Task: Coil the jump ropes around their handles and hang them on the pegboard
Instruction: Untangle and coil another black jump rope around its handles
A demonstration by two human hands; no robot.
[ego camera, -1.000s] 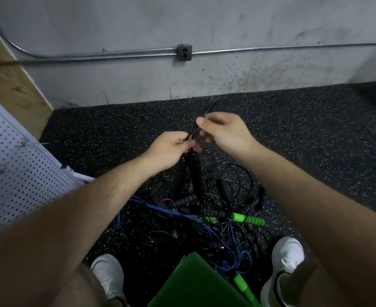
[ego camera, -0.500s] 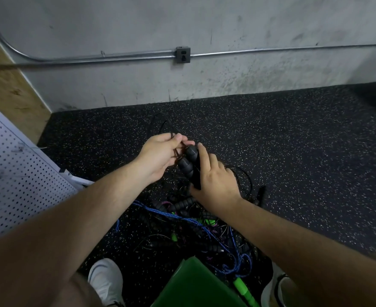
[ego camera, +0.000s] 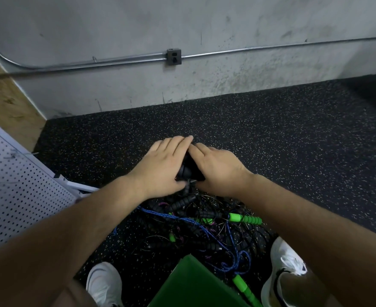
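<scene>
A pair of black foam jump-rope handles [ego camera: 188, 168] is held upright between my hands above the speckled floor. My left hand [ego camera: 162, 166] wraps them from the left, fingers stretched over the top and thumb tucked below. My right hand [ego camera: 218, 170] covers them from the right, its fingertips meeting the left ones. Most of the handles and their thin black rope are hidden by my hands. Below lies a tangled pile of jump ropes [ego camera: 193, 220] with a blue rope [ego camera: 204, 229] and a green handle [ego camera: 245, 218]. The white pegboard [ego camera: 16, 191] leans at the left.
A green bin [ego camera: 193, 284] sits at the bottom between my white shoes [ego camera: 104, 284] [ego camera: 286, 260]. Another green handle [ego camera: 244, 289] lies beside it. A grey wall with conduit and an outlet box [ego camera: 173, 57] stands behind; a wooden panel [ego camera: 3, 103] is at the far left.
My right hand let the thin rope down, gripped the handles from below, then slid up beside my left hand. Both hands now close over the handles, lower than before.
</scene>
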